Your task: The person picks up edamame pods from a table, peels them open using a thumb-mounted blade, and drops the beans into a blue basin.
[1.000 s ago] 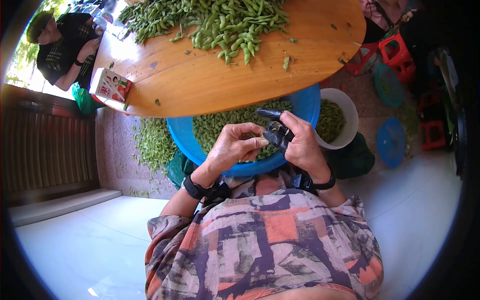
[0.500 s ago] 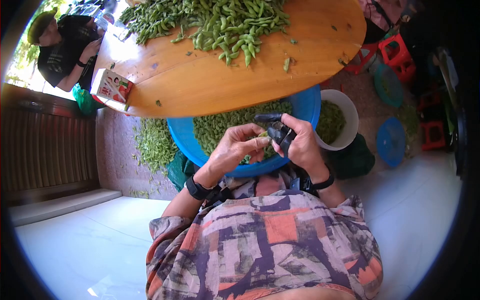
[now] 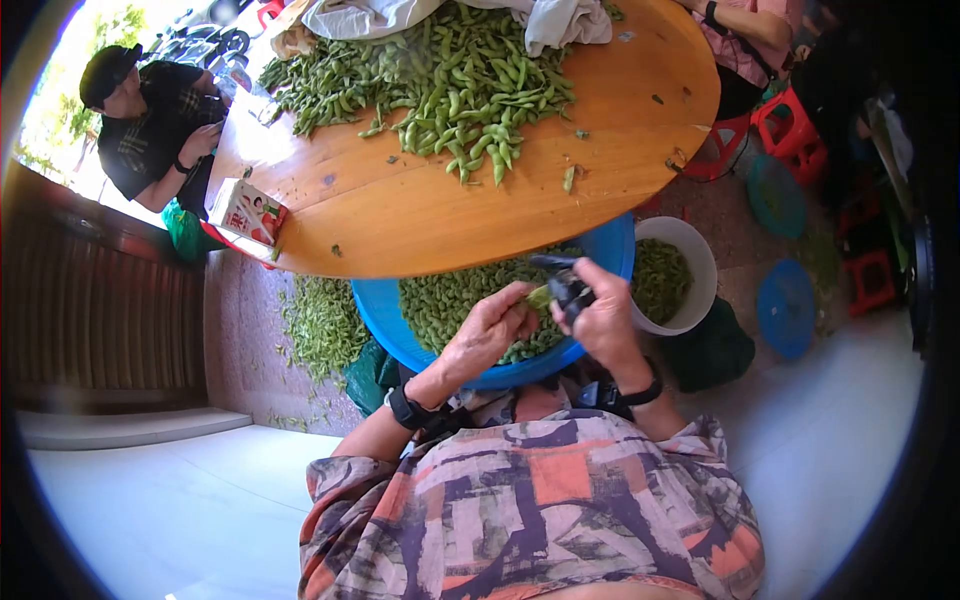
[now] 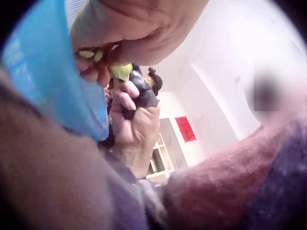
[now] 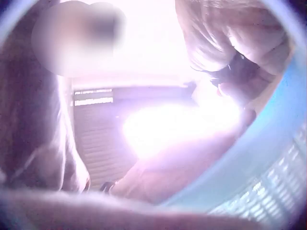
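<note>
Over the blue basin, my left hand pinches a green soybean pod between thumb and fingers. In the left wrist view that pod pokes out from the fingers, and small pale green pieces show in the curl of the same hand. My right hand has black covers on its fingers and meets the pod's free end. Blur there means I cannot tell whether it grips the pod. Soybeans fill the basin beneath both hands. Glare washes out much of the right wrist view.
A wooden table carries a heap of soybean pods and a red-and-white carton. Right of the basin stands a white bucket holding green pods. Pods lie on the floor at left. Another person sits at far left.
The head view has tilted up, so table and basin sit lower in the picture. The hands stay together over the basin, and more of the pod shows between them.
</note>
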Available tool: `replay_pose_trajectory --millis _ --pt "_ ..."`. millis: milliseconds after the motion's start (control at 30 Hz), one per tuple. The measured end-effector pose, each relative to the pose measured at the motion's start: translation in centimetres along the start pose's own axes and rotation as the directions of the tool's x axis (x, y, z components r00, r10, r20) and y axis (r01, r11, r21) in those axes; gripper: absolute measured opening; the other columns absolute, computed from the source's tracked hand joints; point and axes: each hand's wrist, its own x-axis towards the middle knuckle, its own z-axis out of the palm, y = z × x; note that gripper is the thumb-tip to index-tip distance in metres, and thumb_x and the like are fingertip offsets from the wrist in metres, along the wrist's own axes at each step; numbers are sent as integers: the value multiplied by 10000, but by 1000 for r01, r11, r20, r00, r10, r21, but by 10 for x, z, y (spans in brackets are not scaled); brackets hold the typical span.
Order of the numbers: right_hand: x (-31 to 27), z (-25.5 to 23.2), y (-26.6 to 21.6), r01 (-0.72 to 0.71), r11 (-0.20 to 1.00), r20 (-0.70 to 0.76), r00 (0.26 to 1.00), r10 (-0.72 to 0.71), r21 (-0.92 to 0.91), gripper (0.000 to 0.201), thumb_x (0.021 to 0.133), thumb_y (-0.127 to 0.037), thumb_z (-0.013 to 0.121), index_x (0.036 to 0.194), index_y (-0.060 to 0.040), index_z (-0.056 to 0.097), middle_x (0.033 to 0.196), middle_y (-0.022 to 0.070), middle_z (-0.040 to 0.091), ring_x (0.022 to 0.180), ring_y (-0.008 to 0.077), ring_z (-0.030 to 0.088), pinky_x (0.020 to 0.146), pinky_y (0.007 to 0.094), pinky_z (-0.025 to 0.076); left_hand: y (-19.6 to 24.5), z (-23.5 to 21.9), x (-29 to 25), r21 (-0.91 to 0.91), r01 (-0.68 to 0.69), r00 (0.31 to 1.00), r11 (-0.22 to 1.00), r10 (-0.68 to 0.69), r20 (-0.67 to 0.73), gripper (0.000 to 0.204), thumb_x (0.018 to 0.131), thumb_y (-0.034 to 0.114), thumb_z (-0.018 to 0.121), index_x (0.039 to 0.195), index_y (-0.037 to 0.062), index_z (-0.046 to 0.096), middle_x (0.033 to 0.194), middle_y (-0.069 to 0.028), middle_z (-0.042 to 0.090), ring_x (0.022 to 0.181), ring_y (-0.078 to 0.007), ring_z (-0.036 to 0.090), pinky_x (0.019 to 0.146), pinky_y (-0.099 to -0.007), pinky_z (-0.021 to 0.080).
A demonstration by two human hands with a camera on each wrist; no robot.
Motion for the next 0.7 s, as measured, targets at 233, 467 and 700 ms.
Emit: replay_pose_trajectory --millis 233,467,700 --pt "-8 -118 1 -136 771 -501 826 -258 -622 322 700 51 471 982 16 622 721 235 565 632 324 600 642 383 482 91 -32 16 633 -201 974 747 224 45 225 865 -18 557 1050 20 678 756 -70 679 693 -107 652 646 -267 530" --pt "-15 -143 18 -170 776 -559 785 -267 -608 195 812 33 537 981 28 634 731 225 592 652 206 616 654 339 480 111 -81 97 975 -24 851 223 517 -97 140 790 133 699 850 7 685 720 -149 660 595 -239 633 624 -341 502" --pt "-1 -105 13 -17 837 -393 888 -239 -547 241 734 54 496 937 9 617 709 219 523 633 262 577 634 343 459 117 -99 88 746 75 850 662 349 -395 102 770 64 688 846 8 651 774 -107 675 654 -192 648 602 -304 511"
